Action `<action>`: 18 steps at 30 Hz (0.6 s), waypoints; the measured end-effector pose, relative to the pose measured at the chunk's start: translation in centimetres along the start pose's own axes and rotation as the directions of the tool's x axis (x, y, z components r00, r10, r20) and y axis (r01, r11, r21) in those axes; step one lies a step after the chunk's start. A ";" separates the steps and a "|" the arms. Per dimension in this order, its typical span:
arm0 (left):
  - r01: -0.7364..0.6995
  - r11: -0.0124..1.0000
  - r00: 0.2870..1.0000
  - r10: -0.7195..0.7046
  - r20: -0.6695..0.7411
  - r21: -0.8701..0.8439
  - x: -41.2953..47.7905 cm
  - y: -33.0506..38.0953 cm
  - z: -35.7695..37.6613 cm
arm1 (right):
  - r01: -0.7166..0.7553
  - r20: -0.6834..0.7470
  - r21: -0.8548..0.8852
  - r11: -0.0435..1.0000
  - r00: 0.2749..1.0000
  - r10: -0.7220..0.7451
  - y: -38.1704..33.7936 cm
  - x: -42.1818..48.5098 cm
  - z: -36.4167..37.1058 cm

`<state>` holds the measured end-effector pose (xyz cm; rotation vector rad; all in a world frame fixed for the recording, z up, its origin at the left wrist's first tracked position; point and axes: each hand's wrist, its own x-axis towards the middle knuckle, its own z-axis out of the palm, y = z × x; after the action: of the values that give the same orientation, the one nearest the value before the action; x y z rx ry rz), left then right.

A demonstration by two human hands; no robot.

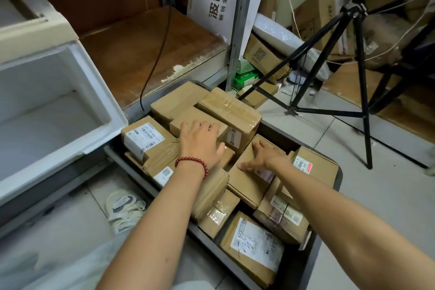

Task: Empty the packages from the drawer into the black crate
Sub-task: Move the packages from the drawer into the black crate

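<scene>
The black crate [313, 259] stands on the floor in the middle, filled with several brown cardboard packages. My left hand [200, 140], with a red bead bracelet on its wrist, lies flat with spread fingers on a small box [188, 122] near the crate's far side. My right hand [264, 155] rests palm down with fingers apart on a tilted flat box [247, 183] in the crate's middle. Neither hand grips anything. The white drawer [94, 92] at the left stands pulled out, and no packages show inside it.
A black tripod [360, 59] stands on the tiles to the right. A metal shelf post [235, 54] and a low wooden shelf [153, 49] lie behind the crate, with a black cable hanging. More cardboard boxes fill the back right. A white shoe [122, 207] lies left of the crate.
</scene>
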<state>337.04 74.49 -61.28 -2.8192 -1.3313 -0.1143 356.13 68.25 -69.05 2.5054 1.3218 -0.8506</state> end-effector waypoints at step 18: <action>0.168 0.985 0.986 -0.167 -0.027 0.043 -2.7 -3.8 -4.8 | 0.144 -0.331 -0.272 0.951 0.914 -0.233 1.5 -8.1 -4.6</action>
<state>332.13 74.61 -56.73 -2.6576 -1.5433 -0.1185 355.59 63.57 -60.84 2.4386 1.6893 -0.2349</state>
